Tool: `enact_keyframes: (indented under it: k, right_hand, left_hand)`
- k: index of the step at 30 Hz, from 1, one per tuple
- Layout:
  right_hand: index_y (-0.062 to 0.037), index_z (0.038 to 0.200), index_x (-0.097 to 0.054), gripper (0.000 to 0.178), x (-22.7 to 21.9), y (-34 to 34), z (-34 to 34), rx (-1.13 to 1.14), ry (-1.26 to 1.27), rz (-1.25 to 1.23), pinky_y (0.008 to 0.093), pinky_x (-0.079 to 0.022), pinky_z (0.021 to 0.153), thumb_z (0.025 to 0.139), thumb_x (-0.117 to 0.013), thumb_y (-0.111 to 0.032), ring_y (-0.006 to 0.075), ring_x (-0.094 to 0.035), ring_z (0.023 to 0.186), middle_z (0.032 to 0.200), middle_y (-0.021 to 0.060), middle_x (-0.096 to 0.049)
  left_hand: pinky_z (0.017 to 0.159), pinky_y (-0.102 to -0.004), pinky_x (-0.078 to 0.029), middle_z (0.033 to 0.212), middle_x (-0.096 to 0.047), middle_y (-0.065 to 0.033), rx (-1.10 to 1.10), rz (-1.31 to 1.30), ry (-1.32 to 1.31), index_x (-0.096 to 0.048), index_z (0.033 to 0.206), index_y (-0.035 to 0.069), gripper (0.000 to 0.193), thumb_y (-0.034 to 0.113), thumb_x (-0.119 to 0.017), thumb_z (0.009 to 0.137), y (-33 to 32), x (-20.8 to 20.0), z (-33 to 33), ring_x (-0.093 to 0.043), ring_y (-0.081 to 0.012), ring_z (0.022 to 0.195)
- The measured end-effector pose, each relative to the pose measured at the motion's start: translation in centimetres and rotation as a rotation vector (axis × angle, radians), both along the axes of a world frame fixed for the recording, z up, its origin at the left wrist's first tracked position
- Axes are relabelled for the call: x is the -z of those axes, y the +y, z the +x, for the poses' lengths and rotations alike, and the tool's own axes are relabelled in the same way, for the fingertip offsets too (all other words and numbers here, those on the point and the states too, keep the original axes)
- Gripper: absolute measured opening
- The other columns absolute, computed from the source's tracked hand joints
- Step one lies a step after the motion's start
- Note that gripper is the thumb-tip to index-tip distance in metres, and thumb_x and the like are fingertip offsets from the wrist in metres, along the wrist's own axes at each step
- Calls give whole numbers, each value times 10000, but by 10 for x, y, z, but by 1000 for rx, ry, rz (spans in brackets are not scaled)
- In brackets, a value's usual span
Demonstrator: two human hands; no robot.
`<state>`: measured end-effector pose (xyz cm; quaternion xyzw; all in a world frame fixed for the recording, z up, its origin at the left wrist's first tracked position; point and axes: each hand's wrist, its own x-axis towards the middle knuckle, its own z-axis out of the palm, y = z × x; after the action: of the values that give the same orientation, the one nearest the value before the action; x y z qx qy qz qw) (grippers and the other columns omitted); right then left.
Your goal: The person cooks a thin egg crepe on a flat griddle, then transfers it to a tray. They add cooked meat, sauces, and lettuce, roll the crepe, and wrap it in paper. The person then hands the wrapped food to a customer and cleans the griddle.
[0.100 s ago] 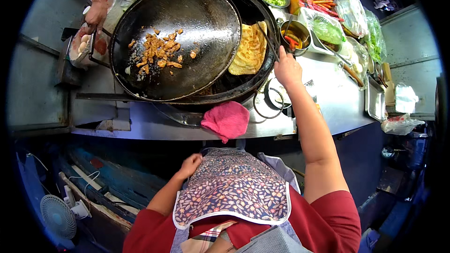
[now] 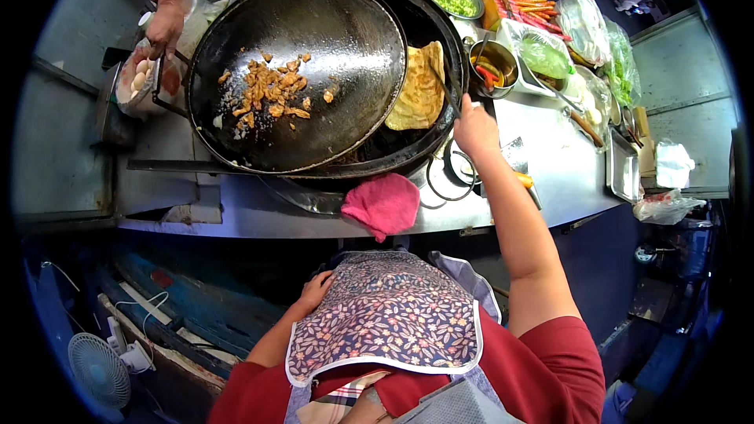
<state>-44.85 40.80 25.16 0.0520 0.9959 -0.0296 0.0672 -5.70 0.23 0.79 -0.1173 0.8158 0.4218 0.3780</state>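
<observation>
1. Steel counter space (image 2: 567, 141) curved across the stall, with a wide black griddle (image 2: 428, 20) over its left and middle part.
2. On that griddle lay a browned flatbread (image 2: 415, 94); its left edge met or slipped under the rim of a big round pan (image 2: 314, 16) holding cooked meat pieces (image 2: 267, 90).
3. Right hand (image 2: 477, 127) clenched a thin dark tool (image 2: 447, 89); whether it was tongs or a single rod, I could not tell.
4. From that hand, the flatbread lay just to the left and slightly farther away. Its visible long side ran roughly away from the body, and the tool slanted across its right part.
5. Left hand (image 2: 316, 292) rested empty against the apron (image 2: 385, 298), well apart from the flatbread, so the right was nearer.
6. Another person's hand (image 2: 165, 29) gripped the pan's handle.
7. Just beyond the right hand stood a metal pot (image 2: 503, 53); a pink cloth (image 2: 382, 206) hung at the counter's edge.
</observation>
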Motion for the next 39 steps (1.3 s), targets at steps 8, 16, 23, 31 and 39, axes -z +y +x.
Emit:
enact_keyframes:
  k: [8,16,23,31,39]
  right_hand:
    - [-65,1433,-513,540,3,20,8,191,-106,-543,379,-541,652,912,-613,-167,257,-691,715,982,162,-721]
    - [-109,1525,-458,580,-46,67,101,318,125,-1268,214,-416,439,967,-616,-103,66,-552,504,872,29,-664]
    - [-139,1535,-446,571,-85,208,169,351,438,-1473,199,-412,438,989,-607,-95,55,-538,500,903,37,-653]
    - [-158,1495,-513,549,-104,480,311,600,660,-1091,221,-450,472,965,-622,-67,43,-511,514,879,23,-645]
    - [-88,1423,-553,531,-28,697,313,487,662,-136,471,-547,790,906,-659,-142,396,-677,855,1062,215,-700]
  left_hand:
    - [1066,-406,-440,1366,-606,-198,137,60,-185,-552,1406,110,587,551,-393,1052,-21,-22,-17,-558,-380,1281]
    - [986,-346,-480,1236,-677,-128,295,407,-434,-605,1324,49,483,430,-457,1068,22,-37,-62,-626,-256,1138]
    - [960,-323,-483,1187,-689,-96,369,349,-478,-633,1282,33,427,369,-472,1073,121,-97,-95,-623,-199,1083]
    - [931,-296,-486,1131,-703,-59,316,327,-152,-665,1233,15,367,299,-490,1080,365,-153,-101,-621,-135,1019]
    - [938,-280,-486,1137,-702,-52,364,508,58,-669,1234,10,341,261,-493,1085,614,-187,-142,-625,-117,1043]
